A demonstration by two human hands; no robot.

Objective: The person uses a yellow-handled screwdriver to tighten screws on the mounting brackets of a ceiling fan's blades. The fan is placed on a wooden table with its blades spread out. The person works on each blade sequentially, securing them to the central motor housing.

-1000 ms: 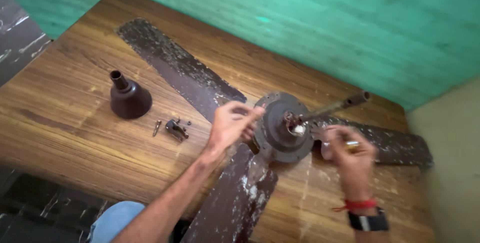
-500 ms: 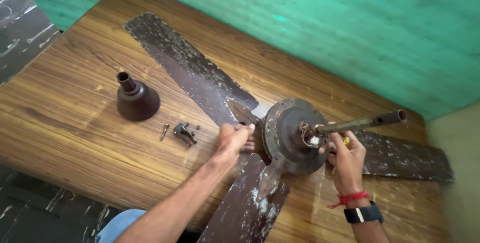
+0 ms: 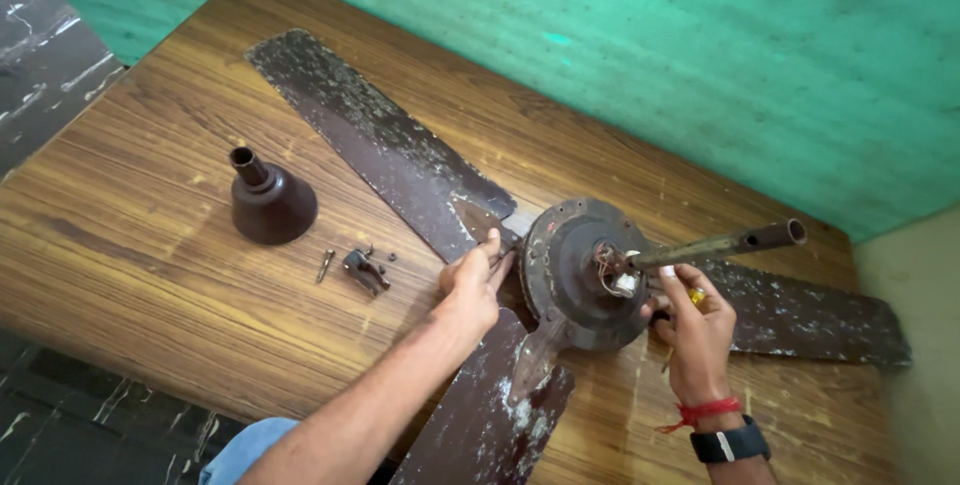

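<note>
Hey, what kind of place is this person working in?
Likely a home room used for repairs: a worn brown ceiling fan lies dismantled on a wood-grain table, against a rough green painted wall.

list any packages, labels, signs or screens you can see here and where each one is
No packages, labels or signs in view.
Smartwatch: on the right wrist at the bottom edge, below a red thread band; black strap and body, its face mostly turned away, so little of the screen shows.
</note>
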